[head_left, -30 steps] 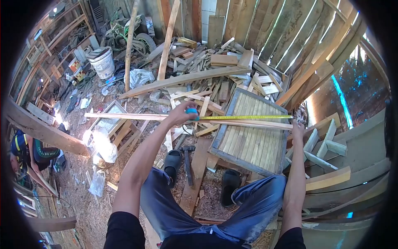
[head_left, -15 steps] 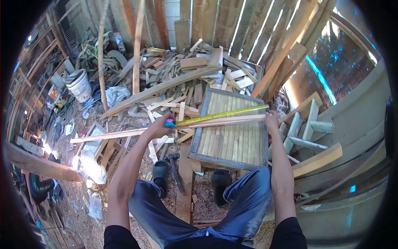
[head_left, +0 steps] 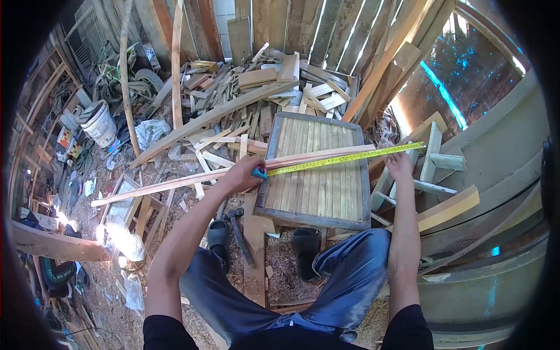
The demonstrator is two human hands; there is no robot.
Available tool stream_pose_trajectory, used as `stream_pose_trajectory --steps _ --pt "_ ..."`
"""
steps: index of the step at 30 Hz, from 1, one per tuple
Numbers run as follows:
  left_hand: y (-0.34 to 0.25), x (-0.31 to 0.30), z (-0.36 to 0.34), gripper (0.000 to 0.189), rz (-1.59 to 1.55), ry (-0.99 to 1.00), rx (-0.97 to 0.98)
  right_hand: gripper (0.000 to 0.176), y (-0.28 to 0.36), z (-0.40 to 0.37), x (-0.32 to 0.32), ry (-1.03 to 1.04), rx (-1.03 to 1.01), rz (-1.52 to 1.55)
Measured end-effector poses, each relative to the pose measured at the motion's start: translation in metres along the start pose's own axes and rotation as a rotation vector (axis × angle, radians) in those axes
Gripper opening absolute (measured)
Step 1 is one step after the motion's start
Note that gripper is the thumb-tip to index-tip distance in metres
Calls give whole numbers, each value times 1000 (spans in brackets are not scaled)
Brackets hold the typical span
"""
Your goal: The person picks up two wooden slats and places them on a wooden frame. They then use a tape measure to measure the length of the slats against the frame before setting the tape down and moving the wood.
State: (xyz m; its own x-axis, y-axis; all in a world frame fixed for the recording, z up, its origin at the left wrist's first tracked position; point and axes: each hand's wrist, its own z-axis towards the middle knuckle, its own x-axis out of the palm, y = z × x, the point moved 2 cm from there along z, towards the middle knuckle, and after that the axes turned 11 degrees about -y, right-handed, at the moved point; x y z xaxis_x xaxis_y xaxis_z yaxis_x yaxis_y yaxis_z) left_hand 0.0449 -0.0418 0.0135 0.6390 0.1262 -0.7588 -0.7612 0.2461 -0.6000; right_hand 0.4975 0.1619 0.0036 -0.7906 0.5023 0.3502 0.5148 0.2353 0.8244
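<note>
My left hand (head_left: 245,174) is closed around the blue case of a tape measure (head_left: 260,173). From it the yellow blade (head_left: 332,158) runs out to the right and slightly away from me. Fingers of my right hand (head_left: 400,165) are bent at the blade, which sticks out past them. A long, thin wooden strip (head_left: 154,188) passes at my left hand and lies close along the blade, its right end near my right hand. Below both is a slatted wooden panel (head_left: 312,201) with a dark frame.
A hammer (head_left: 239,238) lies on a plank (head_left: 254,274) between my feet. Beyond the panel is a heap of wood offcuts (head_left: 256,79). A white bucket (head_left: 99,125) stands at the left, and a pale wooden frame (head_left: 431,154) leans at the right.
The right hand has moved right and the blade now reaches beyond it, past the strip's end. My left hand has shifted right with the case. The blade now lies on the near side of the strip.
</note>
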Motion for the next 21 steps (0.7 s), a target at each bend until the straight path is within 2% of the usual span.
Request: stream_pose_trajectory --steps 2,4,6,7,8,10,12,14,16,17,19,21 --pt "-1 5 4 37 18 -14 27 29 11 15 -24 -130 -17 69" --pt "1 12 8 33 87 -46 84 17 20 57 -59 -240 -142 -44" --pt "-12 10 14 30 93 -53 74 17 36 55 -74 -367 -402 -117" --pt "-15 14 18 29 98 -30 133 17 36 59 -73 -358 -400 -121" --pt "-17 17 21 28 102 -5 195 22 37 61 -70 -344 -599 -223" --pt "-20 21 28 31 76 10 173 28 34 56 -61 -324 -798 -323" --pt "-25 22 30 38 -29 27 184 30 22 -24 -3 -179 -1127 -740" --pt "-24 22 27 43 -37 -29 183 30 -1 -53 33 27 -1106 -868" --pt "-21 19 23 48 -44 -81 183 32 -16 -75 59 272 -1261 -1083" --pt "-17 15 21 52 5 -67 126 32 -24 -86 67 277 -1258 -1078" --pt "-12 12 17 57 59 -49 68 36 -40 -104 81 380 -1396 -1313" --pt "-5 7 12 67 16 -1 13 36 -51 -105 95 434 -1409 -1280"
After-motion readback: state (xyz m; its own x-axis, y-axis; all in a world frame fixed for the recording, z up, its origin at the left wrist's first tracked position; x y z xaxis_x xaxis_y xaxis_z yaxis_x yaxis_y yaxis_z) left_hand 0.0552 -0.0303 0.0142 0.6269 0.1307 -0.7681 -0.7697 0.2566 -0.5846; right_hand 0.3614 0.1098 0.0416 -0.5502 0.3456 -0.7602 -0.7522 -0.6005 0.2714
